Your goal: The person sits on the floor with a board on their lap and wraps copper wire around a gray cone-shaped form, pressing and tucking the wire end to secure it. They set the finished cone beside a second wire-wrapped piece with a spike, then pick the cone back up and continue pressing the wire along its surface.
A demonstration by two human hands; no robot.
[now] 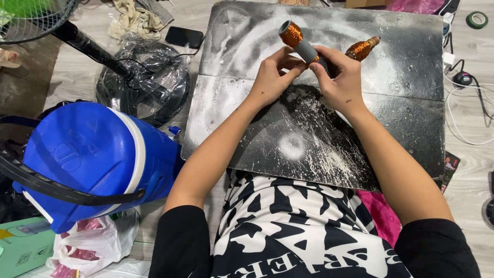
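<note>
Clearly, both hands (pixel 309 77) grip a grey copper-wound tube (pixel 301 45).

1. A grey cylindrical tube wound with shiny copper-coloured wire at its far end (pixel 298 41) is tilting up and away to the left, above the far middle of the board, with its near end sitting hidden between the fingertips of both hands.
2. A smaller spool of copper-coloured wire with a brownish tip (pixel 362 49) is lying just right of the tube, pointing far-right, partly hidden behind the right hand's fingers.
</note>
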